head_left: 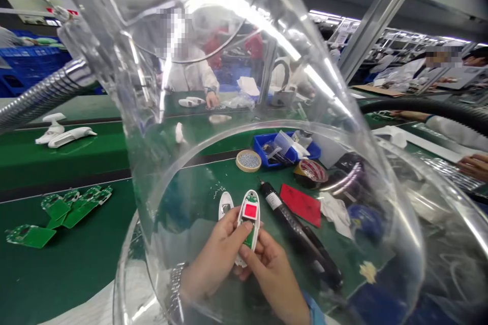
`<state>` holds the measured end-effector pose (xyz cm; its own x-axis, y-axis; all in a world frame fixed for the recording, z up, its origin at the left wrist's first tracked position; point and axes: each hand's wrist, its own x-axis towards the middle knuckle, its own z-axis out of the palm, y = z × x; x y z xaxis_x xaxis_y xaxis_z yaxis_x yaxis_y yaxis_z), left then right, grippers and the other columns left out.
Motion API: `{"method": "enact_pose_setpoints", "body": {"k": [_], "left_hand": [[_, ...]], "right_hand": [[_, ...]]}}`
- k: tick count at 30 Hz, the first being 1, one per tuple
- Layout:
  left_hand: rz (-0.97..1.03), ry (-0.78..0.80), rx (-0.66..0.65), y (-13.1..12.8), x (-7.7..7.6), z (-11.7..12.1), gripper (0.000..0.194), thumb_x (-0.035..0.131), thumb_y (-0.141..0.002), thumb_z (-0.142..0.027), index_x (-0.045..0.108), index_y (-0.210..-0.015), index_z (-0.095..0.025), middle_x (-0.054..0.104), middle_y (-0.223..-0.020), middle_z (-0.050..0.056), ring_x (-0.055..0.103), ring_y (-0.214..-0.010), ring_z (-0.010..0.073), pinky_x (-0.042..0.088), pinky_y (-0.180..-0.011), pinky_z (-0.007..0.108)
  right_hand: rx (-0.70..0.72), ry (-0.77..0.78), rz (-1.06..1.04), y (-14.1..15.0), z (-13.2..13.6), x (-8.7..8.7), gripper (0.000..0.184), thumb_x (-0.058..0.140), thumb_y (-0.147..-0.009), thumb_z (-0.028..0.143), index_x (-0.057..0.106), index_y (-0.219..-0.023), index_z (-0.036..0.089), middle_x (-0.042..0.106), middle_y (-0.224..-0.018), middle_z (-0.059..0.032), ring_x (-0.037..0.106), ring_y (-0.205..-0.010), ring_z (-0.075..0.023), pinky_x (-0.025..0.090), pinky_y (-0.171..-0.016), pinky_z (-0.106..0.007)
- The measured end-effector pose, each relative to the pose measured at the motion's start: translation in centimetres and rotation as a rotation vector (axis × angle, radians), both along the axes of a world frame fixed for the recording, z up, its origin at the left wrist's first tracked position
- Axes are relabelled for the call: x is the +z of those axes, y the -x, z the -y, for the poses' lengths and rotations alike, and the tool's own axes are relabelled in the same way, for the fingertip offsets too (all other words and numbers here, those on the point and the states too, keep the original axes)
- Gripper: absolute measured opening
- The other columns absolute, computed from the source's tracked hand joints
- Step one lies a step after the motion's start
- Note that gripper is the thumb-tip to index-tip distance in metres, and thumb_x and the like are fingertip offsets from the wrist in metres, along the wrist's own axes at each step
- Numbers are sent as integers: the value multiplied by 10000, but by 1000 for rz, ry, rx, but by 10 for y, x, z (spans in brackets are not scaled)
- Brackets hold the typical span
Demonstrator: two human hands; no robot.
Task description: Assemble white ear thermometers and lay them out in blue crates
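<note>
Both hands are closed round a white oval plastic housing [252, 197] with a green circuit board and a red display [250, 211] in it. My left hand [219, 246] grips it from the left, its thumb lying on the board below the display. From the right, my right hand [272, 264] holds the lower end, thumb on the edge and fingers underneath. Another white oval shell [225, 202] with a small window stands out just behind my left fingers; its lower part is hidden. To the right lies a black electric screwdriver [297, 228]. A clear plastic hood [152, 172] hangs between the camera and the hands.
Green circuit boards [72, 208] lie at left. White gun-shaped casings [68, 137] rest on the green belt. Beyond my hands are a round dish of screws [248, 160], a blue bin [269, 152], a tape roll [311, 171] and a red pad [301, 204]. A co-worker [190, 71] sits opposite.
</note>
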<state>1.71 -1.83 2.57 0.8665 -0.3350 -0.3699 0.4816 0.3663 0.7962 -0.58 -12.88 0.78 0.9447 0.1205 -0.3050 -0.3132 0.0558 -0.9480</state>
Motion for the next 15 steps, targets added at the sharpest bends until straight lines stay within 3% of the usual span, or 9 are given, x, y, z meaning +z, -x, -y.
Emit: {"method": "enact_pose_setpoints", "body": {"k": [11,15], "left_hand": [[18,-16,-9,3,0,-1,312,566,-789,-397,492,-1002,-181,497,-598,-64,399,-348,41,360,-308,159],[18,-18,-1,3,2,-1,370,594,-767,-403,500,-1027,-157,547,-674,-27,465,-417,63,391,-344,174]], "right_hand": [[22,-20,64,5,-1,-2,448,699,-707,483,619,-1003,156,652,-738,-49,581,-567,-148,471,-491,-256],[-66,-2,36,6,-6,-17,518,719,-631,566,623,-938,159,618,-646,-32,546,-500,-143,439,-431,-254]]}}
